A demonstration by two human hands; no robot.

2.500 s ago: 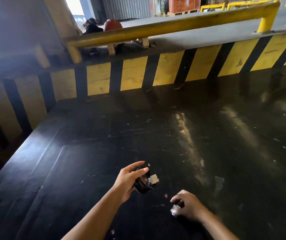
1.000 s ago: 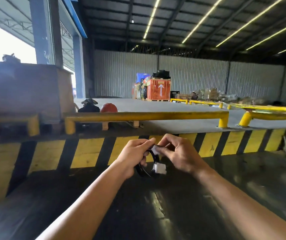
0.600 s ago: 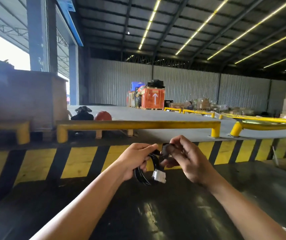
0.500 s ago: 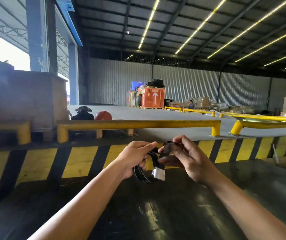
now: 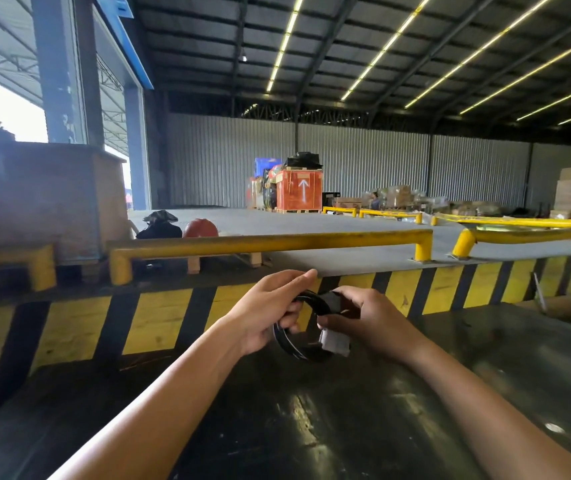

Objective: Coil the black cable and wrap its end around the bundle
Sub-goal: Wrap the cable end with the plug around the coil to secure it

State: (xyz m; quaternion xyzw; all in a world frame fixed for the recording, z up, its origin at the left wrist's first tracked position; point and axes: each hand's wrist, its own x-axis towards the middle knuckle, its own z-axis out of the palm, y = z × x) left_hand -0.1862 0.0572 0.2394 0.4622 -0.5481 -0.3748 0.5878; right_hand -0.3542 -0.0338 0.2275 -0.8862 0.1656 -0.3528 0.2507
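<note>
Holding coil (image 5: 297,341) above desk (image 5: 346,427), chest height, between your hands. Left hand (image 5: 266,313): grip closed round coil's left side, thumb through loop. Right hand (image 5: 370,323): grip pinching cable end at coil top; white plug (image 5: 334,341) dangles beneath. Keep left clamp firm so loops stay stacked; pass end through centre, pull each turn snug. Yellow rail (image 5: 270,241) beyond.

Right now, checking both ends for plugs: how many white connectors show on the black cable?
1. A white connector hangs at the coil's right side, just under the right hand. The left hand grips the black cable; another may be hidden.
</note>
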